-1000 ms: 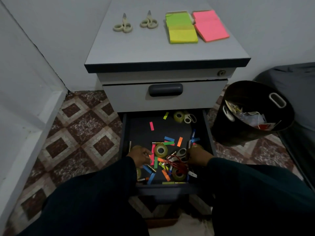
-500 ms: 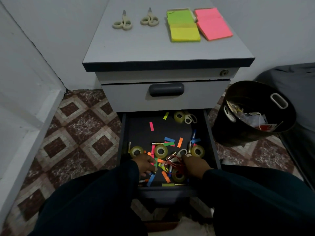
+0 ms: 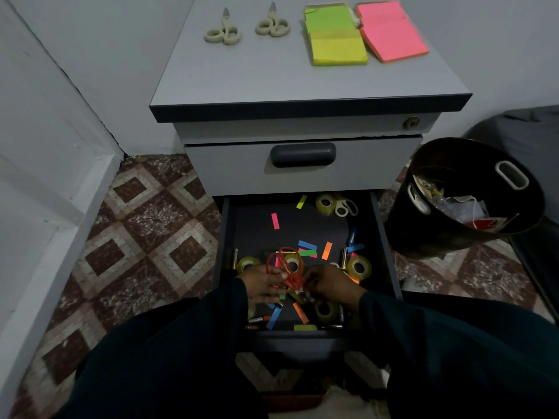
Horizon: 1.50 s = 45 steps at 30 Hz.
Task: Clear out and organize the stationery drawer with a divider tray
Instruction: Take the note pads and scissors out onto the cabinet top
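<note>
Both hands in open drawer (image 3: pixel 381 237), on red rubber bands (image 3: pixel 286 264).
Left hand (image 3: pixel 262 285) pinches bands; right hand (image 3: pixel 331 284) fingers curled, hold unclear.

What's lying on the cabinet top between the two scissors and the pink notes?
In the head view, a green-and-yellow sticky note stack lies between the right-hand scissors and the pink notes.

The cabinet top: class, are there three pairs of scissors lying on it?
No, only two pairs of scissors lie on the cabinet top, beside the sticky note pads.
</note>
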Tool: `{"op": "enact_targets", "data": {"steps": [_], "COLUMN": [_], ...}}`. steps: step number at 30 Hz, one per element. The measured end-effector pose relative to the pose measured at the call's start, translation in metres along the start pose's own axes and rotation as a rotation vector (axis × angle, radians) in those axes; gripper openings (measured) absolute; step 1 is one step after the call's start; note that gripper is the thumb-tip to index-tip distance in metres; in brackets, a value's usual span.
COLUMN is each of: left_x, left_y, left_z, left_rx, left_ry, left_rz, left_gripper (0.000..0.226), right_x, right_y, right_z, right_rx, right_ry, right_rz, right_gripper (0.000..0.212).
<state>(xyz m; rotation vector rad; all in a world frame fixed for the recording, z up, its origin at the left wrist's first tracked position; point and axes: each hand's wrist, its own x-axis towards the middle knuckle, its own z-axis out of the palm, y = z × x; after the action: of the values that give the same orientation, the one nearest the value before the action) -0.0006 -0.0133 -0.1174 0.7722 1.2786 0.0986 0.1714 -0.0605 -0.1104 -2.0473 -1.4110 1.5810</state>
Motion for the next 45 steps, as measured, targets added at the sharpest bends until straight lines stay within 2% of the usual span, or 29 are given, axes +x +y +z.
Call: {"op": "enact_targets", "data": {"steps": [3, 5, 8, 12, 15, 23, 29, 37, 39, 41, 43, 45], "left_x": [0.001, 0.0, 0.0, 0.0, -0.004, -0.013, -0.014, -0.009, -0.01, -0.015, -0.019, -0.021], "left_y": [0.0, 0.001, 0.003, 0.005, 0.008, 0.011, 0.011, 0.01, 0.01, 0.011, 0.011, 0.012], "left_z": [-0.002, -0.002, -0.004, -0.006, -0.004, -0.002, -0.003, -0.007, -0.008, -0.007, -0.006, -0.006], "left_rx": [-0.066, -0.107, -0.144, -0.223, -0.23, -0.224, -0.262, -0.249, -0.256, -0.253, -0.23, -0.207], "left_ry": [0.02, 0.026, 0.036, 0.064, 0.071, 0.001, 0.023, 0.036, 0.033, 0.017, 0.013, 0.022], "left_rz": [0.022, 0.028, 0.03, 0.005, -0.025, -0.095, -0.097, -0.116, -0.123, -0.119, -0.096, -0.068], "left_gripper": [0.007, 0.008, 0.009, 0.023, 0.03, 0.046, 0.056, 0.061, 0.057, 0.041, 0.02, 0.004], "right_x": [0.002, 0.004, 0.01, 0.013, 0.014, 0.015, 0.015, 0.02, 0.021, 0.02, 0.018, 0.015], "right_y": [0.002, 0.007, 0.02, 0.031, 0.034, 0.035, 0.041, 0.039, 0.041, 0.043, 0.043, 0.038], "right_z": [-0.006, -0.014, -0.025, -0.023, -0.019, -0.02, -0.023, -0.022, -0.025, -0.027, -0.03, -0.035], "right_rx": [0.001, -0.234, -0.557, -0.792, -0.888, -0.913, -0.933, -0.95, -1.012, -1.024, -0.938, -0.741], "right_ry": [0.04, 0.111, 0.185, 0.193, 0.198, 0.18, 0.152, 0.146, 0.184, 0.203, 0.244, 0.267], "right_rz": [0.001, -0.05, -0.065, -0.023, -0.021, -0.029, -0.037, -0.073, -0.056, -0.024, -0.001, -0.007], "right_gripper": [0.02, 0.024, 0.042, 0.06, 0.058, 0.057, 0.064, 0.062, 0.058, 0.052, 0.047, 0.032]}}
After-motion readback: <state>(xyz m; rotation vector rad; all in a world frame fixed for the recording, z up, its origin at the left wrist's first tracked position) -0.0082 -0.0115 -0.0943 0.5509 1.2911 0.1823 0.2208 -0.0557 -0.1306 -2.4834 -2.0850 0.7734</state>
